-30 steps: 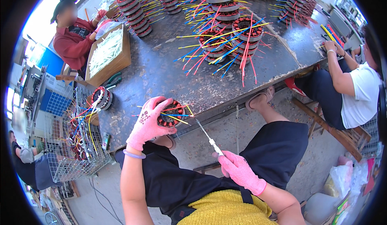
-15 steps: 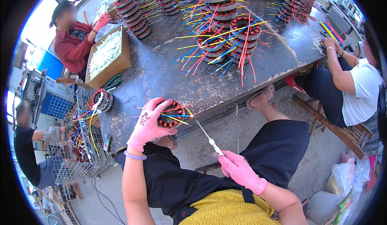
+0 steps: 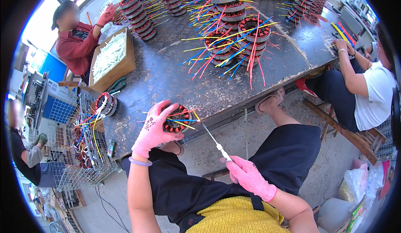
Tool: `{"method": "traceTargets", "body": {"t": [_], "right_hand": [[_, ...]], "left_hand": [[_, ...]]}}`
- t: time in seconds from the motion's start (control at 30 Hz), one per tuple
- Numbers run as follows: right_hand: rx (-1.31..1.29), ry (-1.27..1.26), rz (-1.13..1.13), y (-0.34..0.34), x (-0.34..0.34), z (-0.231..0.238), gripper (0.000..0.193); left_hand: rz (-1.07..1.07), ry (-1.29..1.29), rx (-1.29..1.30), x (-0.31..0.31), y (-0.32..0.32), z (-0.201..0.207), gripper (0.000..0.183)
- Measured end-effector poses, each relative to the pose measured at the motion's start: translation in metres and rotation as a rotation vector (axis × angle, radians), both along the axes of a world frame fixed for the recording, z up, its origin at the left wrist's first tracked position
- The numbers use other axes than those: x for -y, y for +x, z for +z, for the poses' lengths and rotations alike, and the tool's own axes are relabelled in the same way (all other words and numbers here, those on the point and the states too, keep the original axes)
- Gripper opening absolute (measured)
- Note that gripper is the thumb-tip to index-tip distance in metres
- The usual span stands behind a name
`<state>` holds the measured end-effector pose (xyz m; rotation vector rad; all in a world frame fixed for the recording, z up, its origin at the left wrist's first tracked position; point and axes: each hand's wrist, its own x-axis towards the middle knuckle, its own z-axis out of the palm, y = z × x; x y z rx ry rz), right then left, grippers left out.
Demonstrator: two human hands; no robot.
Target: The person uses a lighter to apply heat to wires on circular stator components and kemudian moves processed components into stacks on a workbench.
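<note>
My left hand (image 3: 155,126), in a pink glove, is closed around a ring-shaped motor stator (image 3: 186,112) with red-wrapped windings, at the table's near edge. Red, blue and yellow wires stick out from the stator. From its right side a thin grey strand with a white sleeve-like section (image 3: 222,151) runs down to my gloved right hand (image 3: 248,174). The fingers of that hand are closed on the white end; whether the strand is a lead or a tool's shaft I cannot tell. Another stator (image 3: 106,103) rests left of my left hand.
Stacks of wired stators (image 3: 253,40) stand across the dark table (image 3: 167,78). Left of them are a carton (image 3: 112,68) of white sleeves and green-handled pliers (image 3: 118,85). A wire basket (image 3: 85,166) stands at the left. Co-workers sit left and right; a wooden stool (image 3: 346,132) is at the right.
The far-left person has drawn a gloved hand back from the wire basket and leaned left. The person in red has raised a gloved hand slightly. My hands and the stator look nearly still.
</note>
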<state>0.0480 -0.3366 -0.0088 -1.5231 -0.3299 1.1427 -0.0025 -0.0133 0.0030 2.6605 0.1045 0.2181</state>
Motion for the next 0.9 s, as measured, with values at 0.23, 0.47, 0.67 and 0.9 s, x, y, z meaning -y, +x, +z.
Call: {"method": "traceTargets", "body": {"t": [0.23, 0.47, 0.67, 0.9], "right_hand": [[-0.111, 0.033, -0.061, -0.002, 0.002, -0.007, 0.036], [-0.083, 0.017, -0.058, -0.003, 0.003, -0.011, 0.036], [-0.057, 0.001, -0.029, -0.005, 0.005, -0.005, 0.035], [-0.074, -0.036, 0.006, -0.009, 0.006, 0.007, 0.036]], "left_hand": [[0.002, 0.014, -0.046, -0.004, -0.001, 0.006, 0.093], [0.023, 0.085, -0.022, -0.002, -0.002, -0.003, 0.089], [-0.005, 0.059, -0.009, -0.003, -0.001, 0.002, 0.091], [0.029, 0.063, -0.011, -0.003, -0.002, -0.001, 0.092]]}}
